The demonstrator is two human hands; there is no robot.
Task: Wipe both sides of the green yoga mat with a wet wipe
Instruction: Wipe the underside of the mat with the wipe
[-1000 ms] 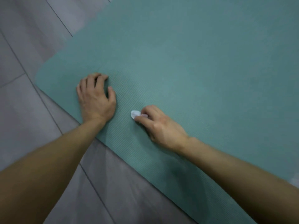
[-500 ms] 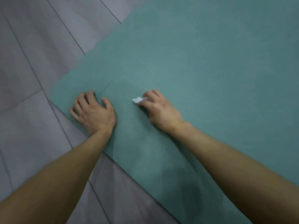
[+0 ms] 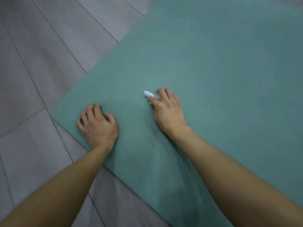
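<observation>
The green yoga mat (image 3: 221,66) lies flat on the floor and fills the right and middle of the view; its rounded corner is at the left. My left hand (image 3: 98,126) presses on the mat near that corner, fingers bent with the tips on the surface, holding nothing. My right hand (image 3: 167,110) rests on the mat further right and pinches a small crumpled white wet wipe (image 3: 149,94), which sticks out past the fingers and touches the mat.
Grey wood-look floor planks (image 3: 41,71) run along the left and below the mat's near edge.
My right hand has slid the wipe away from me, up the mat. My left hand has stayed pressed near the corner while the view shifted, showing more floor.
</observation>
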